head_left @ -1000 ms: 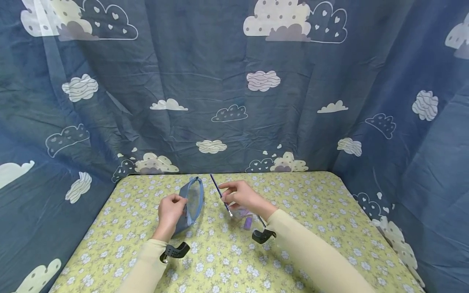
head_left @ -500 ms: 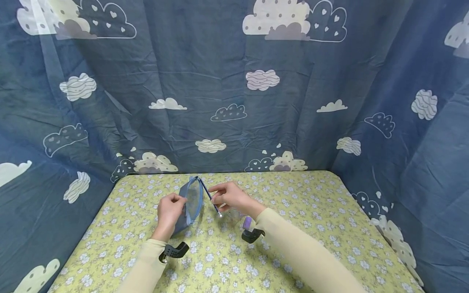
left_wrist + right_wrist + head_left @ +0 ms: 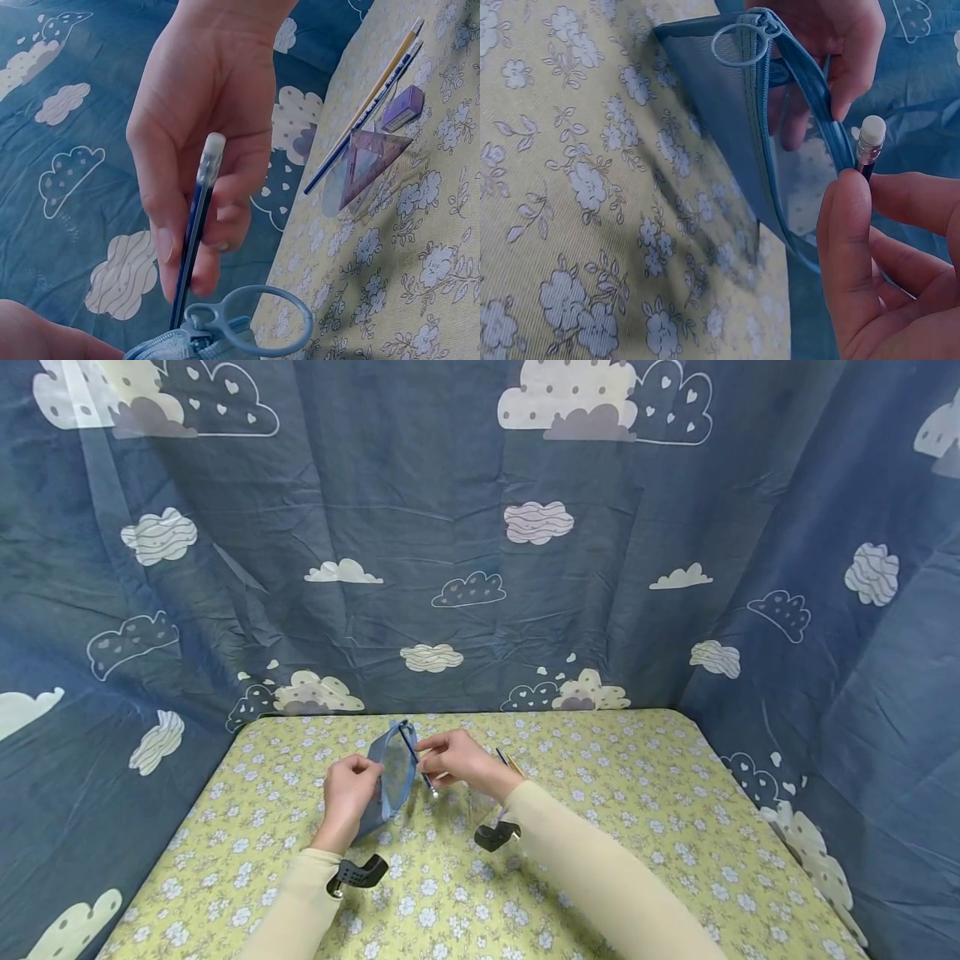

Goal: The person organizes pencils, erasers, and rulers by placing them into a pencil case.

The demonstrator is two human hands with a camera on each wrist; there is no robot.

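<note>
My left hand [image 3: 351, 793] pinches the edge of a blue mesh zip pouch [image 3: 369, 814], whose mouth gapes toward the right. In the right wrist view the pouch [image 3: 712, 97] shows its zipper and a ring-shaped pull [image 3: 740, 45]. My right hand [image 3: 463, 763] pinches a dark blue pencil [image 3: 425, 781] with a white eraser end. That pencil [image 3: 196, 217] slants with its eraser end toward me, and its far end reaches the pouch opening. The pencil's far tip is hidden behind the zipper edge in the left wrist view.
In the left wrist view, a yellow pencil [image 3: 386, 73], another blue pencil [image 3: 375, 106], a purple eraser [image 3: 403, 109] and a clear triangle ruler [image 3: 371, 161] lie on the flowered tablecloth [image 3: 405, 262]. A cloud-printed curtain [image 3: 480, 527] stands behind the table.
My right hand has moved left with the pencil, bringing its far end from beside the pouch to the pouch's open mouth. My left hand has kept its hold on the pouch.
</note>
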